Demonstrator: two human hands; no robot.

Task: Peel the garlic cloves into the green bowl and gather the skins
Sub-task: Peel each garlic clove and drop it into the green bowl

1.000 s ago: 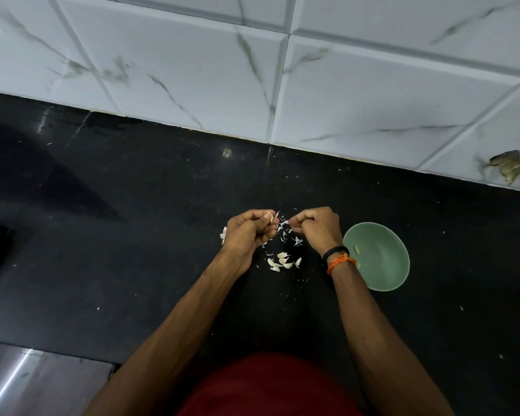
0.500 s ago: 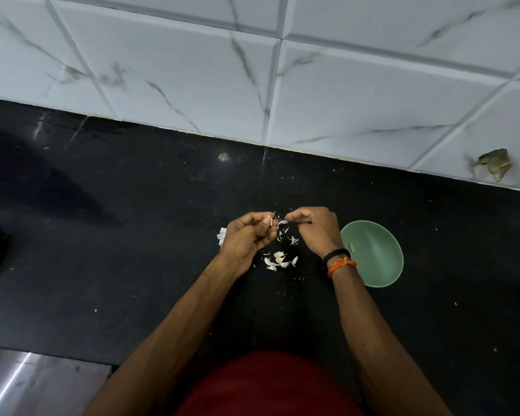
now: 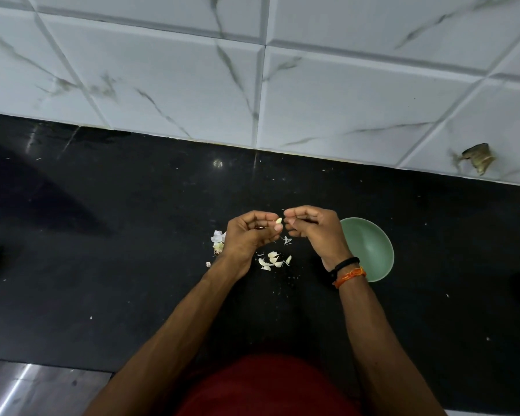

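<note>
Black counter, left hand pinching garlic clove, right hand fingertips pinched beside it, green bowl just right

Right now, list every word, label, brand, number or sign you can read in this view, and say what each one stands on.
None: no readable text appears anywhere in the head view.
The green bowl, the black counter and the white marbled wall tiles carry no writing.
The bands on the right wrist are plain.
The left hand pinches a garlic clove, the right hand beside it; nothing printed there either.
</note>
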